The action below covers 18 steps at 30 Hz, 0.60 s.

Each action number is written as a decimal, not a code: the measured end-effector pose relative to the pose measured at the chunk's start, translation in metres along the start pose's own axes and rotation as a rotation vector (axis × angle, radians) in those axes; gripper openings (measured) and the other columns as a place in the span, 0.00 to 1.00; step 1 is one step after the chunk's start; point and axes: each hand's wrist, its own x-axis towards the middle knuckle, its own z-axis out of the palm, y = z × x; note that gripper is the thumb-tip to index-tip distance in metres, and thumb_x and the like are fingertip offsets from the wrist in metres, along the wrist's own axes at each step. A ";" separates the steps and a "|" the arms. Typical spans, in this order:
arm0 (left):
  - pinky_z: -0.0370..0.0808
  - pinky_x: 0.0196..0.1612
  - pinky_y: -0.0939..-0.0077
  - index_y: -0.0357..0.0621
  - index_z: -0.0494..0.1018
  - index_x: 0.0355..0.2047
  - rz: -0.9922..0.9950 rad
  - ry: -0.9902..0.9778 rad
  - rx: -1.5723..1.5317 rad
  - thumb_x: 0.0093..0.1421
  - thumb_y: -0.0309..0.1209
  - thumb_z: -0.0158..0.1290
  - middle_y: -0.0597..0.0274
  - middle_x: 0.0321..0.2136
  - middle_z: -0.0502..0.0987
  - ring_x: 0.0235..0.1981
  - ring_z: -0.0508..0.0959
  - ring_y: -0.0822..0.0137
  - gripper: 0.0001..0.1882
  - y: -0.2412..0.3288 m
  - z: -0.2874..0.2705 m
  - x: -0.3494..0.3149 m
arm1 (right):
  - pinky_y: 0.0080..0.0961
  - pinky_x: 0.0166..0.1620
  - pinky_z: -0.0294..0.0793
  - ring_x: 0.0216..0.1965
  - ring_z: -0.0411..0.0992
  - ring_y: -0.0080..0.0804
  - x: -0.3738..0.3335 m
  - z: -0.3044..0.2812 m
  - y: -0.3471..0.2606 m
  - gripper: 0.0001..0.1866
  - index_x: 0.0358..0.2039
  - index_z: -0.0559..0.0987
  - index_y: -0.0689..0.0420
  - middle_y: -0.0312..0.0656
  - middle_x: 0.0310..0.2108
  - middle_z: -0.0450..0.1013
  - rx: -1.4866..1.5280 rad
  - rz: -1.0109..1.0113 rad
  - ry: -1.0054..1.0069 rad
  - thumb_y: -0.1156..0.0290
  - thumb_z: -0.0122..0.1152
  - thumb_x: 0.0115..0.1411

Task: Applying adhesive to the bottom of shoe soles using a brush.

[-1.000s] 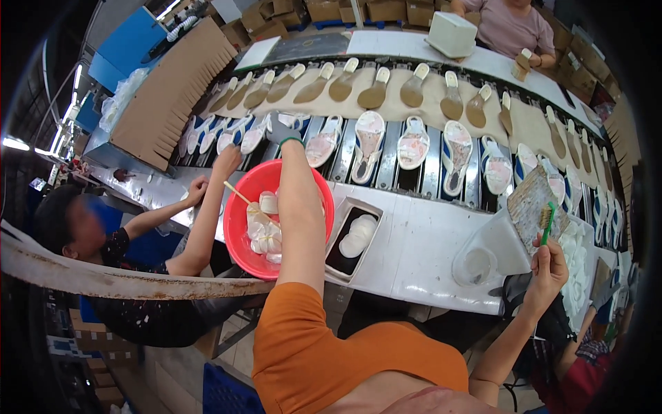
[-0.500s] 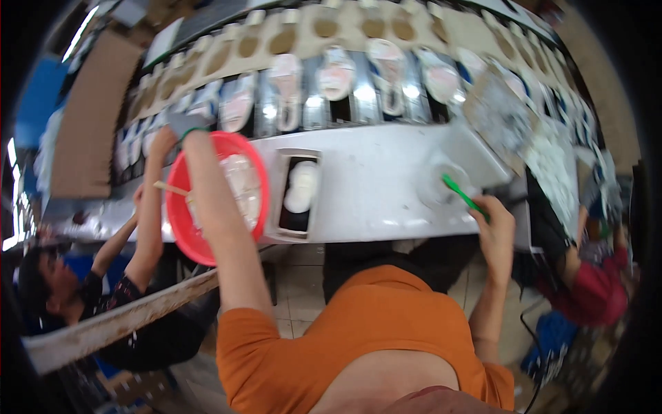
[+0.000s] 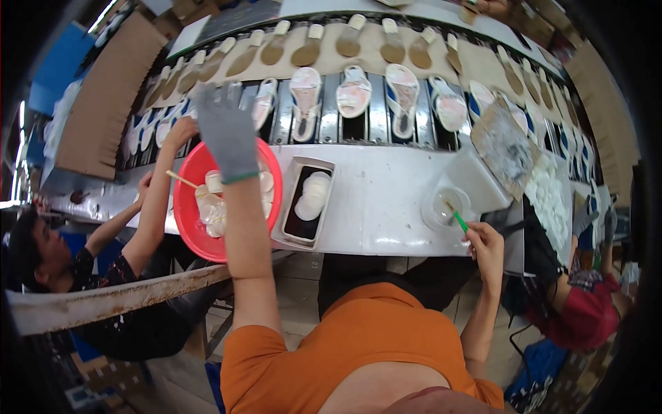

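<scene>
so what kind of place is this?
Most likely a footwear factory assembly line: rows of sandals and soles along a conveyor bench, the right hand dipping a green brush in a small cup.

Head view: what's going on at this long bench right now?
A person in an orange top works at a white bench beside a belt of sandals and soles. The gloved left hand reaches over a red basin holding pale pieces. The bare right hand holds a green brush with its tip in a small clear cup. A grey tray of white pieces sits between them. A co-worker's hand reaches in from the left.
</scene>
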 end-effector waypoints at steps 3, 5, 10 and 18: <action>0.61 0.62 0.68 0.45 0.61 0.61 0.290 -0.473 0.311 0.65 0.28 0.41 0.58 0.59 0.64 0.61 0.63 0.61 0.23 0.005 -0.027 -0.050 | 0.10 0.16 0.57 0.16 0.65 0.16 0.001 0.020 -0.002 0.06 0.37 0.75 0.60 0.38 0.24 0.74 0.100 -0.036 -0.190 0.76 0.58 0.59; 0.63 0.60 0.68 0.42 0.66 0.57 0.366 -0.448 0.750 0.62 0.30 0.47 0.53 0.55 0.69 0.56 0.68 0.59 0.22 -0.013 -0.049 -0.071 | 0.11 0.16 0.57 0.15 0.65 0.17 0.005 0.036 -0.012 0.05 0.36 0.74 0.59 0.38 0.23 0.74 0.213 -0.030 -0.282 0.76 0.57 0.60; 0.69 0.51 0.68 0.42 0.67 0.54 0.251 -0.576 1.355 0.59 0.38 0.56 0.54 0.46 0.75 0.45 0.75 0.59 0.25 -0.056 -0.076 -0.133 | 0.12 0.19 0.59 0.18 0.64 0.19 0.042 0.102 -0.075 0.07 0.37 0.73 0.61 0.37 0.22 0.71 0.491 -0.093 -0.365 0.71 0.52 0.64; 0.57 0.63 0.54 0.45 0.70 0.51 0.427 -0.743 1.401 0.55 0.35 0.58 0.58 0.46 0.75 0.53 0.72 0.58 0.23 -0.046 -0.083 -0.166 | 0.16 0.25 0.66 0.23 0.69 0.17 0.145 0.338 -0.186 0.11 0.38 0.81 0.61 0.36 0.24 0.77 0.013 -0.575 -0.731 0.73 0.62 0.54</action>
